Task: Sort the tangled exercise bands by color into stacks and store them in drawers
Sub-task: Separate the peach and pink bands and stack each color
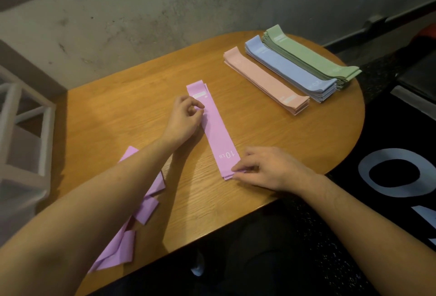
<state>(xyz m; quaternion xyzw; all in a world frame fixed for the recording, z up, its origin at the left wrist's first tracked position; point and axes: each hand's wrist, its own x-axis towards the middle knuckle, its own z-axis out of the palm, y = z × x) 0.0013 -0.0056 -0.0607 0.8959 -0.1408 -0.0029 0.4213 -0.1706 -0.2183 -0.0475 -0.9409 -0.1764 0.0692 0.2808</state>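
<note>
A flat stack of purple bands (215, 128), the top one marked "10 LB", lies in the middle of the wooden table (122, 111). My left hand (184, 118) rests at the stack's left edge near its far end, fingers curled, thumb and fingertips touching the band's edge. My right hand (269, 168) pinches the stack's near right corner. A loose tangle of purple bands (132, 232) lies under my left forearm near the table's front left. Sorted stacks stand at the far right: pink (266, 80), blue (290, 71), green (311, 54).
A white frame with translucent drawers (21, 144) stands left of the table. A grey concrete wall runs behind. Dark speckled floor and a black mat with large pale letters (398, 175) lie to the right.
</note>
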